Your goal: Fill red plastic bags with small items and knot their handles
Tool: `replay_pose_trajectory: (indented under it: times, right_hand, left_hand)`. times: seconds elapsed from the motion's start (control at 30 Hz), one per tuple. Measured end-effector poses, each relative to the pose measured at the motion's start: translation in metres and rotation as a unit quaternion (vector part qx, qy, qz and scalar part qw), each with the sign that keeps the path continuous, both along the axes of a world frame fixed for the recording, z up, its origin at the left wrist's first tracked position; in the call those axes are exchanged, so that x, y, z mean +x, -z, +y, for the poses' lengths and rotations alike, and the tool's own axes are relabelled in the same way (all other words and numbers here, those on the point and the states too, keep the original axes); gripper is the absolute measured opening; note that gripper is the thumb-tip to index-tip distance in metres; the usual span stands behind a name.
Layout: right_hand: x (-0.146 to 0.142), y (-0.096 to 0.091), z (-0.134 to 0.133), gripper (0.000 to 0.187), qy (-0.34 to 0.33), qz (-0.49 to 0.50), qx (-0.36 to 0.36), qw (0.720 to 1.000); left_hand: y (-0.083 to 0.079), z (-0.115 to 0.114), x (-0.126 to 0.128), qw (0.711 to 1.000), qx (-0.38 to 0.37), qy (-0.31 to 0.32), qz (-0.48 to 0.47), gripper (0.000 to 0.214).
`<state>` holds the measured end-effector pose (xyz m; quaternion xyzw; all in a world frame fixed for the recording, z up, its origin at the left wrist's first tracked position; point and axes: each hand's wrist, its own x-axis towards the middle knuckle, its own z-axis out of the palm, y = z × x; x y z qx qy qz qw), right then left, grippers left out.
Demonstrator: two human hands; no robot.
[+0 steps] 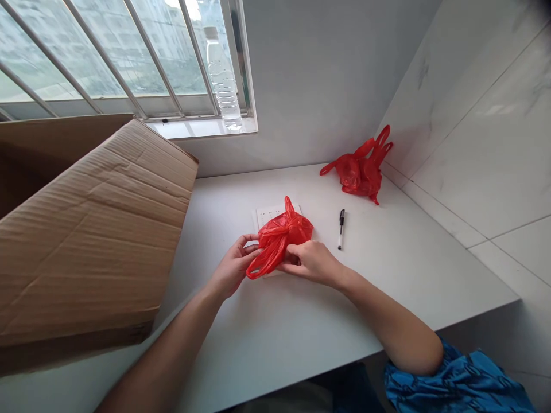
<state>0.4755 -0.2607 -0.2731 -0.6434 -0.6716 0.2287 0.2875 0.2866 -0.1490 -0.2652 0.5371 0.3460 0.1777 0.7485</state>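
A knotted red plastic bag (297, 230) is in front of me over the white table, its handle loop hanging toward me. My left hand (236, 264) holds the bag's left side, with the fingertips partly hidden behind the plastic. On the lower right, my right hand (310, 261) grips the bag with bent fingers. What the bag contains is hidden by the red film. Partly covered beneath it lies a sheet of white paper (266, 214) with small print. To the right of my right hand rests a black-and-clear pen (341, 229).
A second red plastic bag (359, 172) lies at the table's back right corner. A large open cardboard box (99, 229) takes up the left side. On the barred window's sill stands a clear water bottle (224, 86). A tiled wall (482, 143) borders the white table (396, 269) on the right.
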Motion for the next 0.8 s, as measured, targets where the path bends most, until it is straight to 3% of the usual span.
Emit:
replay_pose_trajectory:
  times: [0.17,0.37,0.57,0.8]
  right_hand:
    - [-0.008,0.008,0.006,0.012,0.036,-0.009,0.002,0.999]
    - [-0.001,-0.002,-0.001,0.011,0.015,0.063,0.006,0.998]
    - [-0.008,-0.003,-0.001,0.024,0.019,0.08,0.009,0.997]
    - [0.004,-0.02,-0.01,0.031,0.039,0.119,-0.009,0.992]
  left_hand:
    - [0.007,0.001,0.002,1.0,-0.015,0.002,-0.026,0.061]
    - [0.004,0.007,-0.003,1.0,0.007,0.012,-0.011,0.055]
    - [0.003,0.007,-0.005,0.998,-0.006,0.065,-0.015,0.049]
    - [0.005,0.019,-0.009,0.994,0.097,0.047,0.021,0.037]
